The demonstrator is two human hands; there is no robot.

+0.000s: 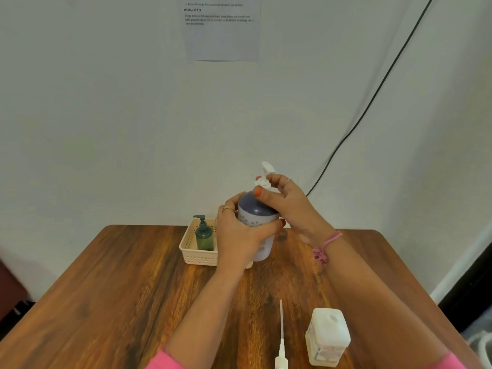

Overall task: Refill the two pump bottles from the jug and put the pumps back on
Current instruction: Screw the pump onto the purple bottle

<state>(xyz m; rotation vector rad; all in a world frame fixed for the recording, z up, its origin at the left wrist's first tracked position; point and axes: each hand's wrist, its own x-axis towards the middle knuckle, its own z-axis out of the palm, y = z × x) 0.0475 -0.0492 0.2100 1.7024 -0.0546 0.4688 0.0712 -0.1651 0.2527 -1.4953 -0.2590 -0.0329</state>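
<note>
A blue-topped, white patterned pump bottle [257,211] is held upright above the table's far middle. My left hand [239,235] wraps around its body. My right hand [286,203] pinches the collar of the white pump [267,173] that sits on the bottle's neck. A small green pump bottle [204,237] with its pump on stands inside a cream basket [195,255]. A loose white pump with a long tube [281,339] lies on the table near me. Beside it stands a clear square bottle [328,338] with its cap on.
The wooden table [119,288] stands against a white wall. A printed sheet [222,27] hangs on the wall and a dark cable [372,94] runs down it at the right.
</note>
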